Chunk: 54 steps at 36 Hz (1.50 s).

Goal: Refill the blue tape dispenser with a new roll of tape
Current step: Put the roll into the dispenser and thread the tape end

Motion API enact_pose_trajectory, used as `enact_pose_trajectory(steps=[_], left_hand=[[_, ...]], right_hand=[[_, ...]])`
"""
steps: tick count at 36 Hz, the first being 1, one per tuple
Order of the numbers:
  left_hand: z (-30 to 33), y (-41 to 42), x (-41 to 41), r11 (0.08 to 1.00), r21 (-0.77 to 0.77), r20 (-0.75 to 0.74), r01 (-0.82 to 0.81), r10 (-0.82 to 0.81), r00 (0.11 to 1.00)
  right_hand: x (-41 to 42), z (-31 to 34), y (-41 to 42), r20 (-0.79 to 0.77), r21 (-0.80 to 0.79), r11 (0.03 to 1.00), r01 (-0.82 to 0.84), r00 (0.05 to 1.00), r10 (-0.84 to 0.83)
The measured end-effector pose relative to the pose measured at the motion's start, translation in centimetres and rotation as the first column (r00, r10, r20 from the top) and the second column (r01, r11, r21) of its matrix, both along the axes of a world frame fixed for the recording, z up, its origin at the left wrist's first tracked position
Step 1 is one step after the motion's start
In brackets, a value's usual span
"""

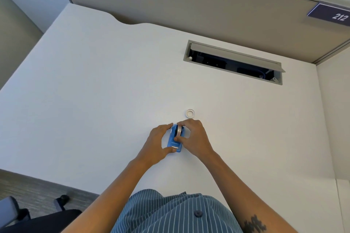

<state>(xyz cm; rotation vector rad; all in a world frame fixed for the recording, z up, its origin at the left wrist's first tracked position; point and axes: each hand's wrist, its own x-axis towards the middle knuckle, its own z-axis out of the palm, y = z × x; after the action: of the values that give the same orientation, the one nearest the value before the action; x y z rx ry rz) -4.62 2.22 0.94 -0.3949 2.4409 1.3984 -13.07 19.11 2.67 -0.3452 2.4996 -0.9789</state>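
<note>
White desk (94, 91). Left hand (158, 142) braces blue tape dispenser (175, 141); right hand (193, 138) pinches new roll (179, 130). Seat it squarely, keeping dispenser steady.

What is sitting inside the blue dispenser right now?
A tape roll stands in the blue dispenser, pinched by the right hand. Its hub is hidden by fingers.

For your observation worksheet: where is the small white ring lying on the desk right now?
In the head view, the white ring lies flat on the white desk, just beyond the right hand and the blue tape dispenser, apart from both.
</note>
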Motion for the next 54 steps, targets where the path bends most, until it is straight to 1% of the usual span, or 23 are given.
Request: enact_pose_trajectory(steps=[12, 22, 28, 32, 41, 50, 54], left_hand=[[-0.6, 0.0, 0.1, 1.0, 0.011, -0.02, 0.004, -0.004, 1.0], [-0.8, 0.1, 0.2, 1.0, 0.021, -0.04, 0.01, -0.009, 0.999], [-0.9, 0.0, 0.2, 0.999, 0.03, -0.047, 0.009, -0.008, 0.999], [-0.9, 0.0, 0.3, 0.999, 0.04, -0.058, 0.014, -0.012, 0.998], [-1.0, -0.2, 0.4, 0.999, 0.038, -0.063, 0.026, -0.024, 0.998], [-1.3, -0.1, 0.4, 0.999, 0.027, -0.047, 0.032, -0.03, 0.998], [-1.4, -0.1, 0.3, 0.999, 0.021, -0.04, 0.028, -0.028, 0.999]], right_hand=[[0.3, 0.1, -0.3, 0.008, 0.004, 1.0, 0.005, 1.0, -0.005], [0.9, 0.1, -0.1, -0.05, 0.015, 1.0, 0.007, 0.999, -0.007], [0.9, 0.1, 0.0, -0.016, 0.013, 1.0, 0.02, 1.0, -0.02], [1.0, 0.0, 0.2, -0.03, 0.005, 1.0, 0.001, 1.0, -0.001], [1.1, -0.1, 0.6, -0.108, -0.031, 0.999, -0.018, 0.994, 0.014], [1.3, -0.6, 0.8, -0.269, -0.068, 0.998, 0.007, 0.963, -0.025], [1.5, -0.7, 0.8, -0.312, -0.073, 0.997, 0.014, 0.949, -0.037]])
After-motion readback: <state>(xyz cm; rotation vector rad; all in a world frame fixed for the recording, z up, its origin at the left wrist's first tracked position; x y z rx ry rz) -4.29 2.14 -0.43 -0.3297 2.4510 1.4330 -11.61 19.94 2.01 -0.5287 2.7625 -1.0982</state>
